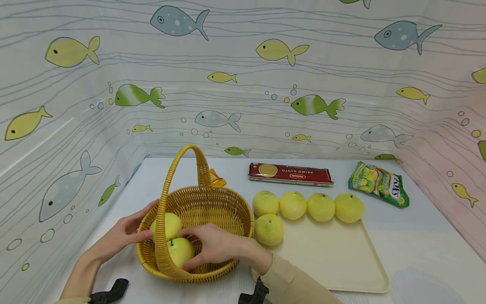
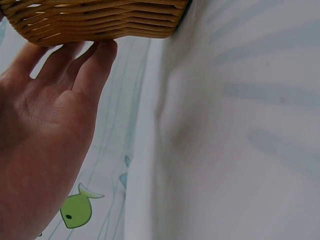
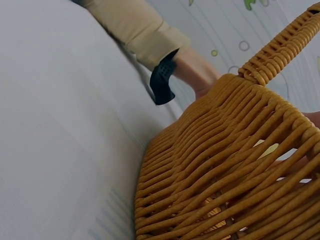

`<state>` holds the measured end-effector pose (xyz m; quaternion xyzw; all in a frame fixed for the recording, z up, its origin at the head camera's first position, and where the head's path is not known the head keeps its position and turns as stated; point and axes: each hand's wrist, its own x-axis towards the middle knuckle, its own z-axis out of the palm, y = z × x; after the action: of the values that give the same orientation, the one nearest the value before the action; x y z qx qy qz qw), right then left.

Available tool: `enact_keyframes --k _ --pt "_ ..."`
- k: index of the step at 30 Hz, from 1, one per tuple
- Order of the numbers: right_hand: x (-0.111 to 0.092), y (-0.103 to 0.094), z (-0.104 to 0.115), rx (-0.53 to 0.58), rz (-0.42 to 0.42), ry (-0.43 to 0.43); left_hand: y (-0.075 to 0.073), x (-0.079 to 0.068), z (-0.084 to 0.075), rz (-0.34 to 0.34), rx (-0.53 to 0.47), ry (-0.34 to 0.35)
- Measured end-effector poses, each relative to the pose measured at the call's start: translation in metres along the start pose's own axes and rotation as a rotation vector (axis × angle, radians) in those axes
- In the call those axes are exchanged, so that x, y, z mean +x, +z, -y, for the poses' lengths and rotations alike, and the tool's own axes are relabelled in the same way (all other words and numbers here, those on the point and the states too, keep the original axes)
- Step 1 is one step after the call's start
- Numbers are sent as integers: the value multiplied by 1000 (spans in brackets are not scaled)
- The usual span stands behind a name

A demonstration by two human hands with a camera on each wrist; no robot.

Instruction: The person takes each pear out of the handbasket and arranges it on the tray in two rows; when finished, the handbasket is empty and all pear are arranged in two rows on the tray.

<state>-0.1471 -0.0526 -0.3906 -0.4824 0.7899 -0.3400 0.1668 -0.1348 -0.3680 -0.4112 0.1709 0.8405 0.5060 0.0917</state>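
Note:
A yellow wicker basket point(image 1: 224, 200) with a tall arched handle stands on the left of the table. Two round yellow pears lie in its left part: a rear pear point(image 1: 171, 226) and a front pear point(image 1: 181, 252) with its stem up. My right hand point(image 1: 216, 245) reaches in over the basket's right side, thumb and fingers around the front pear. At the left rim, my left hand point(image 1: 130, 228) holds the basket, thumb over the edge and fingers along the outer wall. In the left wrist view, those fingertips point(image 2: 105, 47) touch the wicker.
Right of the basket is a cream tray point(image 1: 334, 261), with a row of several pears point(image 1: 322, 207) along its far edge and another pear point(image 1: 268, 229) in front. Behind lie a red pasta pack point(image 1: 290, 174) and a green candy bag point(image 1: 379, 183). An orange packet point(image 1: 216, 178) shows behind the basket.

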Motion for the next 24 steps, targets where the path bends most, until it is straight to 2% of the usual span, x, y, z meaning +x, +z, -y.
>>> enact_keyframes --k 9,17,24 --pt "-1 0 -1 -88 4 9 -1 0 1 7 -8 9" --pt "-1 0 0 -3 17 18 -1 0 3 5 -5 9" --pt "0 1 -1 -21 9 13 -1 0 3 11 -10 29"
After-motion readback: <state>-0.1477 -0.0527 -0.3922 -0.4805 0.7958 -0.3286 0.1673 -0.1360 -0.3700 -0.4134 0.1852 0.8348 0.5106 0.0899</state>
